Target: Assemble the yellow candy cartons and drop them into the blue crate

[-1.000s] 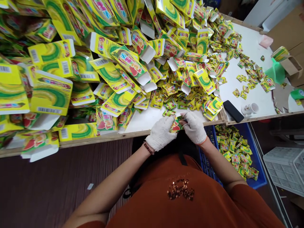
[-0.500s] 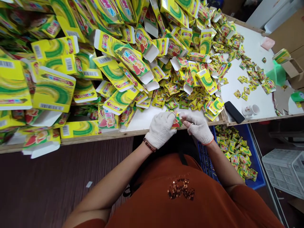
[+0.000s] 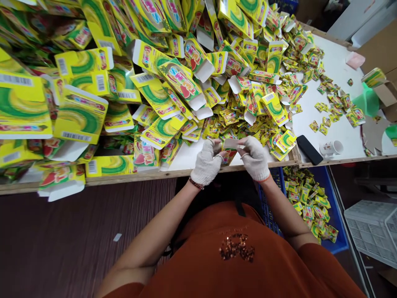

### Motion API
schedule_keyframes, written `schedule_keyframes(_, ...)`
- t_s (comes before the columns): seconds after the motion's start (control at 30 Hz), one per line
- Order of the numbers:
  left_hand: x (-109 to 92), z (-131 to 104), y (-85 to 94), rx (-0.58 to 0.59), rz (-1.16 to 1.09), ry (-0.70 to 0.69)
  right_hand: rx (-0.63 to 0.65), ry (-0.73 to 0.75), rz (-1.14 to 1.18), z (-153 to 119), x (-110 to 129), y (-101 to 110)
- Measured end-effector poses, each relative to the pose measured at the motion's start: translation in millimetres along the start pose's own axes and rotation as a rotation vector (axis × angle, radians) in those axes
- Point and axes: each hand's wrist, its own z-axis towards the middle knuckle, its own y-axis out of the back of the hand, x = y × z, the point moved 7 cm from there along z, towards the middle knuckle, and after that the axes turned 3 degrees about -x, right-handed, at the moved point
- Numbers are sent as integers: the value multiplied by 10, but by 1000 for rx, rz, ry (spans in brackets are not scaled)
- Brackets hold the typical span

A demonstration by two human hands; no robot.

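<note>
Head view: newly exposing pale flap (image 3: pixel 231 143) on box (image 3: pixel 229 156), likely unclosed, held between half-curled hands (image 3: pixel 205 164) left of phone (image 3: pixel 309 150).

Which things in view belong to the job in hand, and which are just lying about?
Job, by the look of it:
- white-flapped carton, between left hand and right hand
- piled cartons
- small packets

Apparently lying about:
- black phone
- white mug
- floor scrap

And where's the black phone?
In the head view, the black phone lies toward the right, on the white table by its near edge, between the gloved right hand and the white cup.
</note>
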Motion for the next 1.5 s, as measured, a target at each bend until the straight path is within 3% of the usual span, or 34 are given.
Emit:
schedule_keyframes(0.07, 103, 7, -20, 35, -105, -8, -88, -140, 119, -65, -221, -47)
schedule_keyframes(0.13, 132, 23, -24, 72, -120, -79, -61, -215, 210, -108, -372, -170)
schedule_keyframes(0.33, -13, 91, 114, 43, 67, -309, 24, 4, 91, -24, -289, -349)
schedule_keyframes(0.43, 23, 155, 180, 4, 4, -191, 80, -4, 96, 18, -262, -411)
schedule_keyframes(0.53, 114, 201, 153, 34, -195, -31, 30, -92, 208, 23, -330, -430)
schedule_keyframes(0.63, 153, 208, 107, 73, -279, 8, 34, -128, 268, 9, -384, -473)
schedule_keyframes(0.8, 76, 163, 208, -57, -61, -97, 54, -41, 219, 32, -272, -417)
schedule_keyframes(0.93, -31, 130, 198, 28, -55, -130, 90, 44, 119, 50, -142, -360)
schedule_keyframes(1.07, -52, 46, 137, 132, 92, -239, 77, 202, -3, 3, -131, -321)
schedule_keyframes(1.23, 18, -27, 111, 56, 180, -446, 143, 444, -148, -93, -212, -391)
schedule_keyframes(1.37, -50, -31, 112, 68, 121, -546, 147, 421, -164, -81, -265, -399)
schedule_keyframes(1.5, -137, 7, 179, 118, 10, -386, 189, 334, -117, -73, -162, -372)
